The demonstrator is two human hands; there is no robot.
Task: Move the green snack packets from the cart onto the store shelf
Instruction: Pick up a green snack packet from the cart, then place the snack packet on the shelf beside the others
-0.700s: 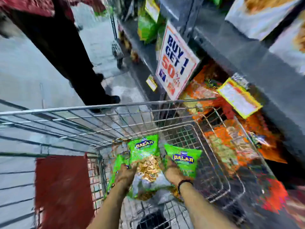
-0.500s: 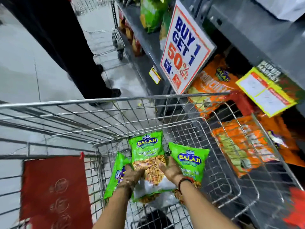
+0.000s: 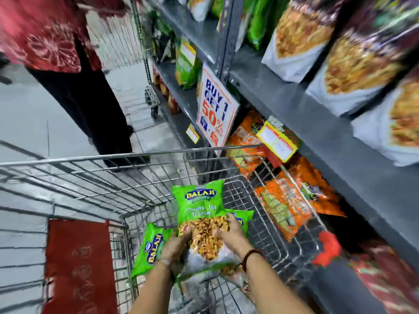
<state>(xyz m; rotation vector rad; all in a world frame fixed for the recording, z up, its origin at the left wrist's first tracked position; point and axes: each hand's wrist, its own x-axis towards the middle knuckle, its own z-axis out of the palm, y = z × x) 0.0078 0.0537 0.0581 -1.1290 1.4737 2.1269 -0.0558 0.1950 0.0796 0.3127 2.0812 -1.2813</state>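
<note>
Both hands, left hand [image 3: 173, 247] and right hand [image 3: 231, 236], have drawn the green packets [image 3: 199, 209] into one clasped bunch, raised above the cart [image 3: 127, 156], ready for the shelf [image 3: 328, 132].

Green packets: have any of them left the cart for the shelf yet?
No: the green packets are over the cart, gripped by the left hand and right hand.
</note>
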